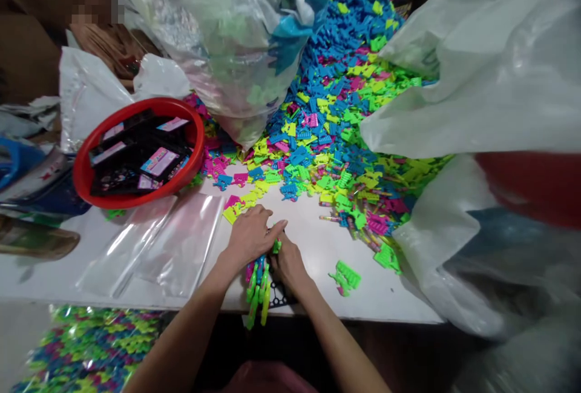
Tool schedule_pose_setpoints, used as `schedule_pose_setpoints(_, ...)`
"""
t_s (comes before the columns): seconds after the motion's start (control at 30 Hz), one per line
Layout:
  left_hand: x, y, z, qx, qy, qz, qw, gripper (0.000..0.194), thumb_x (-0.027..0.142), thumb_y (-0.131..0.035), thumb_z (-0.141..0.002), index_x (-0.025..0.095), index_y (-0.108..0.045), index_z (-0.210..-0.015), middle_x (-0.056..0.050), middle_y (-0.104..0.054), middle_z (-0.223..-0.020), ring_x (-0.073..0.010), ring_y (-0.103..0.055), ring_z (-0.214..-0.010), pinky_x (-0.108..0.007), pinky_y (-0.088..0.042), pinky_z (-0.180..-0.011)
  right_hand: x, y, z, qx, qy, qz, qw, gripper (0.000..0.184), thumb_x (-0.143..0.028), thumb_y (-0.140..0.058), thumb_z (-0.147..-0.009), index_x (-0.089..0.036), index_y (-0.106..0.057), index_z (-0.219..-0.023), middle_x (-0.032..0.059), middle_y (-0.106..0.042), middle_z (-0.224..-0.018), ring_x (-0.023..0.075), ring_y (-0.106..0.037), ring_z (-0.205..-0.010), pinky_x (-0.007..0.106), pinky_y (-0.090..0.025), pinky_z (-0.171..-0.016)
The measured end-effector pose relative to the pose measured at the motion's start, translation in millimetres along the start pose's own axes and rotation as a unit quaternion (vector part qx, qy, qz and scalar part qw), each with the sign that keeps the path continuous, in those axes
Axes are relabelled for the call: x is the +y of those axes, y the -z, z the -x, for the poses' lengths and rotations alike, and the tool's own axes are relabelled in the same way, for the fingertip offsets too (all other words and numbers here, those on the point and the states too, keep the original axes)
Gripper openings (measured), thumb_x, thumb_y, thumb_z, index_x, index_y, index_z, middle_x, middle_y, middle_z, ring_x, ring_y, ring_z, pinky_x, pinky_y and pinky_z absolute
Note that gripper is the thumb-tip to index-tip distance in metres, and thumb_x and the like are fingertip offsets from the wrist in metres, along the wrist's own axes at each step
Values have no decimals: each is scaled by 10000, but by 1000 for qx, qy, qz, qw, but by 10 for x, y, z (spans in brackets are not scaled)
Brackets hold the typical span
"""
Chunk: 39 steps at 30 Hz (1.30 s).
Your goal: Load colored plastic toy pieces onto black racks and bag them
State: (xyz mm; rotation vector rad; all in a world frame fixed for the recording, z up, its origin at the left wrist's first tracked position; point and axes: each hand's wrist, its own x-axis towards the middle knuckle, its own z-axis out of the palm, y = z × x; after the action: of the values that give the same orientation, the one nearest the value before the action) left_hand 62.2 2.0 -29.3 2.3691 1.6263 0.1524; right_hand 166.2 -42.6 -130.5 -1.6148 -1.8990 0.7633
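Note:
My left hand [252, 232] is bent over a bunch of small comb-like plastic pieces [258, 290] in green, blue, pink and yellow, which hang toward the table's front edge. Its thumb reaches across to my right hand [288, 257], which is curled close beside it. A small green piece [276, 246] shows between the two hands; the right fingertips are hidden. Under the bunch and my right wrist lies a black openwork piece [278, 297]. Loose green pieces [347, 277] rest on the white table [313, 296] to the right.
A large heap of bright plastic pieces [327, 102] covers the back. At left stand a red basin [136, 202] with black packages and clear plastic bags [177, 247]. White sacks [490, 66] crowd the right. Another person's hand [106, 45] is at upper left. Filled bags [95, 344] lie below.

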Motion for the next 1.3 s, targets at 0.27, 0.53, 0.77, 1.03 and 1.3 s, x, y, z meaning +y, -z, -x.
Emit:
schedule_pose_setpoints(0.27, -13, -14, -21, 20, 41, -2, 999, 462, 469, -338, -947, 151, -645, -1081, -109, -626, -1087, -264, -578, -1067, -383, -436, -918, 122, 75, -149, -14, 31, 8, 999, 182, -191, -443, -864, -158, -534, -1019, 82, -614, -931, 199, -590, -837, 295, -462, -738)
schedule_pose_setpoints(0.53, 36, -8, -30, 19, 40, -27, 999, 361, 367, -393, -937, 160, -630, -1113, -111, -618, -1102, -253, -576, -1061, -373, -429, -925, -112, 4, -107, -37, -22, 97, 994, 354, -95, -418, -858, -114, -526, -1195, 156, -607, -1090, 212, -606, -891, 301, -489, -729)
schedule_pose_setpoints(0.77, 46, 10, -29, 1, 38, -3, 999, 310, 334, -426, -918, 157, -645, -1050, -92, -625, -1061, -245, -575, -1042, -369, -424, -919, 417, 1021, -839, -129, 57, 126, 982, 194, -207, -548, -868, -175, -665, -1020, 36, -687, -902, 162, -626, -806, 243, -467, -722)
schedule_pose_setpoints(1.03, 22, -22, -63, -5, 38, 22, 999, 346, 332, -337, -946, 188, -651, -954, -80, -630, -1017, -212, -584, -986, -361, -423, -902, 830, 1564, -1584, 20, -71, 344, 936, 287, -117, -426, -890, -104, -617, -1103, 215, -581, -1144, 298, -502, -1085, 409, -375, -896)
schedule_pose_setpoints(1.3, 5, 28, -97, -30, 12, 2, 999, 326, 308, -355, -939, 179, -653, -967, -79, -629, -1044, -221, -584, -1003, -359, -424, -911, 751, 1339, -1011, -17, -37, 379, 924, 283, -173, -441, -911, -153, -620, -1130, 159, -576, -1149, 278, -489, -1084, 381, -362, -919)
